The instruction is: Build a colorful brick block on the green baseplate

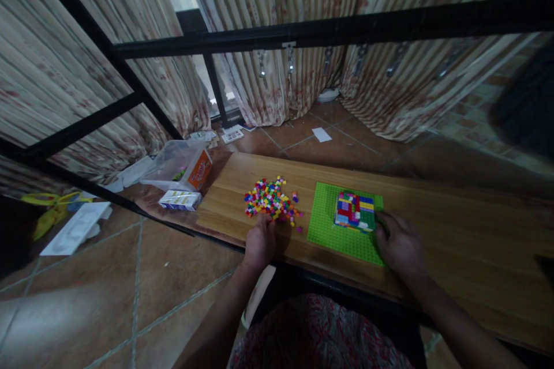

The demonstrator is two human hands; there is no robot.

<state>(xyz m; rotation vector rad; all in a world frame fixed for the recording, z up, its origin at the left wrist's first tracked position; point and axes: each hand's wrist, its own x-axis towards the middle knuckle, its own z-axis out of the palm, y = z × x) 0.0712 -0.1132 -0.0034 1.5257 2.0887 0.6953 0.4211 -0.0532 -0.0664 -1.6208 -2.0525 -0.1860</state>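
My left hand is at the near edge of a loose pile of small coloured toy bricks. Its fingers are pinched together, and what is between them is too small to make out. On the right, a green studded baseplate lies flat on the wooden table. A rectangular structure of multicoloured toy bricks stands on it, toward its far right part. My right hand is curled over the baseplate's right edge, with its fingertips close against the structure's right side. The exact contact is partly hidden.
The long wooden tabletop stretches to the right. Beyond its left end are a clear plastic bin with an orange label and a small box. White packaging lies on the tiled floor. A black metal bar crosses before the curtains.
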